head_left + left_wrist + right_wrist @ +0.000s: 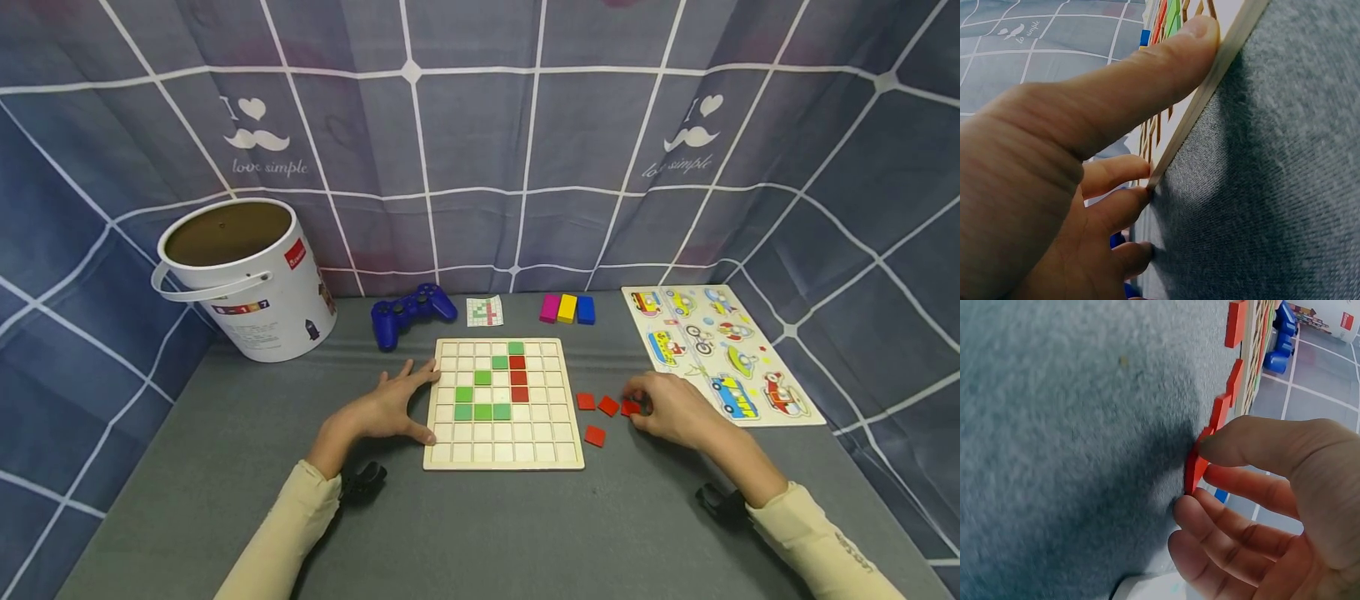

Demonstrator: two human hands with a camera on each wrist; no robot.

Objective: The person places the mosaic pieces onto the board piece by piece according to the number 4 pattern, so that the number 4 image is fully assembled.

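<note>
A wooden grid board (551,417) lies in the middle of the grey table, with green tiles (482,411) and red tiles (518,377) set in its cells. My left hand (390,406) rests at the board's left edge with fingers spread. In the left wrist view the thumb (1147,75) presses on the board's rim (1210,94). My right hand (667,408) is to the right of the board and pinches a red tile (1192,475) between thumb and fingers, tilted up off the cloth. Three more loose red tiles (595,436) lie between that hand and the board.
A white bucket (247,279) stands at the back left. A blue game controller (411,312), a small pattern card (484,311) and pink, yellow and blue blocks (567,308) lie behind the board. A vehicle puzzle sheet (720,354) lies at the right. Curtain walls enclose the table.
</note>
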